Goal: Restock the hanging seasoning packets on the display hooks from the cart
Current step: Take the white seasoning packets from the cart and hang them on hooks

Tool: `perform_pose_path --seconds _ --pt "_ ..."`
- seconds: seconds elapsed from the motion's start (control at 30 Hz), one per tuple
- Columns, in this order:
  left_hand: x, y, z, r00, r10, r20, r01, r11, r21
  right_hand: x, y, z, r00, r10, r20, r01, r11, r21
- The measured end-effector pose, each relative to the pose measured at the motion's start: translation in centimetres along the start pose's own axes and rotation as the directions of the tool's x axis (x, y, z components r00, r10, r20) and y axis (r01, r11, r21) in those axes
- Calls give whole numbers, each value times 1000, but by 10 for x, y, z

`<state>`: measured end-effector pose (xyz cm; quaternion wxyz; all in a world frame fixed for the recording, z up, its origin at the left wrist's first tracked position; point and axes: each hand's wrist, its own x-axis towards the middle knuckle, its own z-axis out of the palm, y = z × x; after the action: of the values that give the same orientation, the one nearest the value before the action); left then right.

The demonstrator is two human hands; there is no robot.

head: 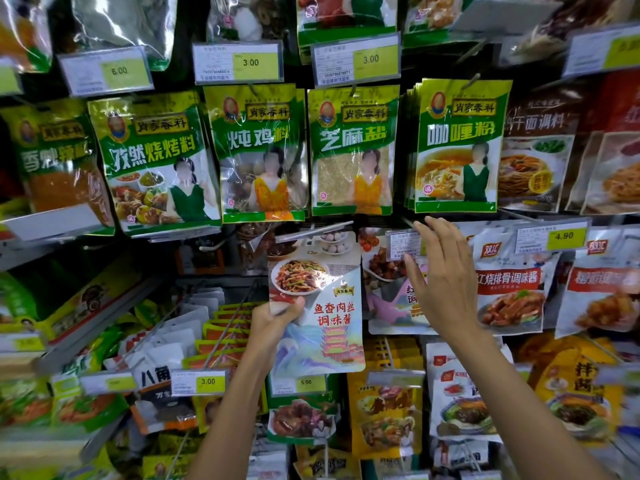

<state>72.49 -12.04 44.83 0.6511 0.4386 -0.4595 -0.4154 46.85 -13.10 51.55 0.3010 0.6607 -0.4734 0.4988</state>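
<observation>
One seasoning packet [322, 306] at frame centre, upright: long axis 12-to-6, top edge at 12, printed face toward camera. Left hand [273, 320] pinches its 8 o'clock edge — thumb [294, 303] curled on front, other fingers hidden behind. Packet extends from grip toward 12 and 3. Right hand [441, 271] at packet's 3 o'clock, fingers straight and spread, holding nothing — tips beside price label [401, 244], contact unclear. Green packets [353, 150] hang at 12.

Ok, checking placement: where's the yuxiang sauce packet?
Head view centre: the yuxiang sauce packet is in the left hand, below the sesame salt packet, beside the right hand.
</observation>
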Motion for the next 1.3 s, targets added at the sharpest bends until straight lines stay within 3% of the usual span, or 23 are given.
perform_pose_path --seconds 0.33,0.87,1.13,1.3 --pt "-1 19 -1 996 37 85 -31 997 -76 0 -3 0 1000 22 0 -22 1000 16" --pt "14 10 3 997 -35 67 39 998 -54 -1 -4 1 1000 17 -15 -17 1000 -6" --pt "14 8 1 996 -89 19 90 995 -44 -1 -3 3 1000 8 -29 -8 1000 -7" --pt "38 7 16 977 -154 -149 152 988 -25 -2 -3 4 1000 10 -24 -10 1000 -11"
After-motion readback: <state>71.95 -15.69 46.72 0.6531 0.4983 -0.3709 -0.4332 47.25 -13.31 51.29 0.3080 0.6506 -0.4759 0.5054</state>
